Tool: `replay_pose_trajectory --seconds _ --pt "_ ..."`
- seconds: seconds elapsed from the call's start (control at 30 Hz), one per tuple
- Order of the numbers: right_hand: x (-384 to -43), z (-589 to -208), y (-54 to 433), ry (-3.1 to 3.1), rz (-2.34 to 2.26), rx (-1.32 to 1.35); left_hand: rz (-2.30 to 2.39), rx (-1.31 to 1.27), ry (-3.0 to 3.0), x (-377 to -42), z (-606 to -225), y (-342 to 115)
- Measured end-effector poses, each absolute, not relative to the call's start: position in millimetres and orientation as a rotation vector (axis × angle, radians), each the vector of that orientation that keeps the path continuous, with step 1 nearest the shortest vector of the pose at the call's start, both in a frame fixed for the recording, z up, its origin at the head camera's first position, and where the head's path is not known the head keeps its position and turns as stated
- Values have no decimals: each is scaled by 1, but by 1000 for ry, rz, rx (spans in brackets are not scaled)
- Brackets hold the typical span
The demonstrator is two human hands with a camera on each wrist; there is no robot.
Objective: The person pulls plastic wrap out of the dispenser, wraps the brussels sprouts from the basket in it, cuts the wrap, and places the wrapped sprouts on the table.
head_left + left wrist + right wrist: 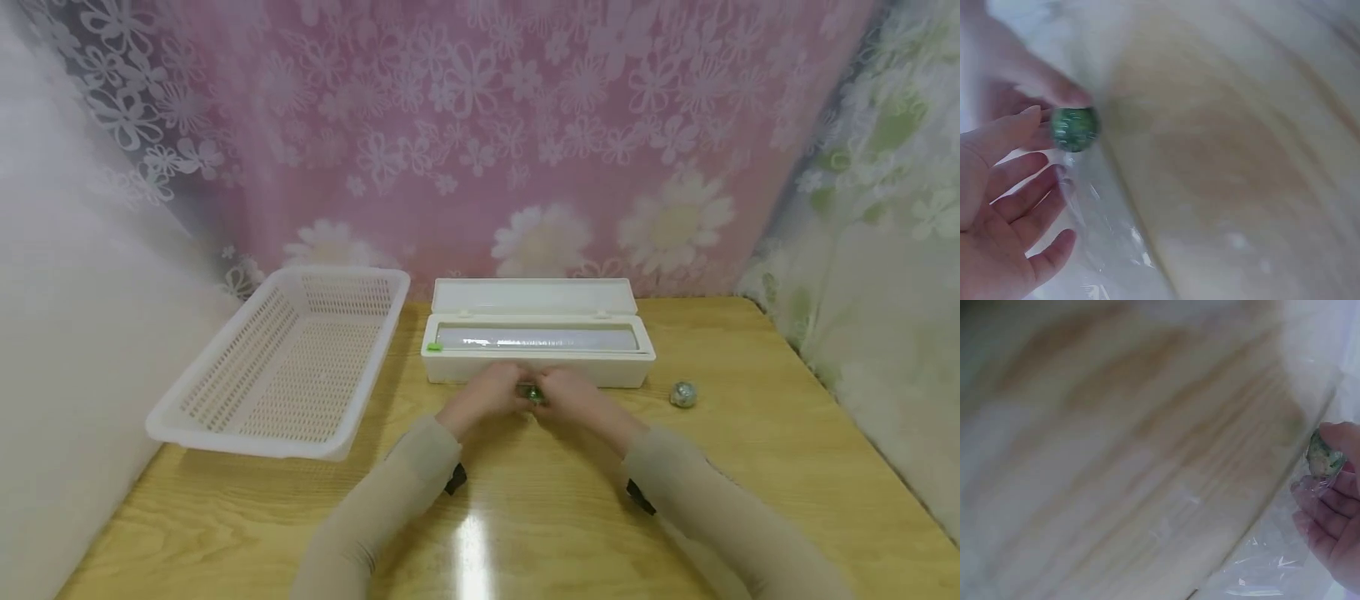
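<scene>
A small round green piece [1075, 130], its kind unclear, sits between my two hands in front of the white cling film box [536, 368]. My right hand [576, 398] pinches it, thumb on top and fingers below, as the right wrist view shows. My left hand [491, 390] is close beside it; in the left wrist view its fingers are spread and lightly bent, their tips at a sheet of clear cling film [1100, 250]. The film hangs under and around the green piece. Inside the box, whose lid [534, 297] is raised, lies the film roll [536, 338].
A ball wrapped in film [682, 394] lies on the wooden table [757, 483] to the right of the box. On the left stands a white plastic basket [315, 367]. A green slider [434, 347] sits at the box's left end. A floral curtain [480, 150] hangs behind.
</scene>
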State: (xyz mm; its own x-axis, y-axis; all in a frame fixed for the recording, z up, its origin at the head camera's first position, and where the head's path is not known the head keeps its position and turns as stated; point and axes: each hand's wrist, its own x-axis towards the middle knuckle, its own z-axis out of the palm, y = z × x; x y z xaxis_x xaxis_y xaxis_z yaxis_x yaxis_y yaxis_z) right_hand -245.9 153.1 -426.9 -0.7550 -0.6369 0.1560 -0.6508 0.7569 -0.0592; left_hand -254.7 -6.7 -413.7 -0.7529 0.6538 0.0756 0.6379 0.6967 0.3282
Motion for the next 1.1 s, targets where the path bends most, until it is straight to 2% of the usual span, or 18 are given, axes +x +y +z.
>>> replay_pose_trajectory --seconds 0.2,0.37,0.5,0.67,0.83,1.1 --pt "-233 -413 158 -2880 650 930 852 1075 2961 -224 -390 -23" --pt "-220 -401 163 -2795 1106 878 1222 1149 2797 -204 -376 -37" --pt "-212 -388 164 -2704 1379 743 1310 1134 2665 -204 -375 -42" --pt "-206 -370 162 -2542 1774 600 1482 980 2626 -211 -374 -36" --pt "-198 -362 155 -2350 2146 646 1792 886 2422 -213 -371 -29" --pt "-197 -360 147 -2228 2359 778 2129 748 2024 -211 -362 -20"
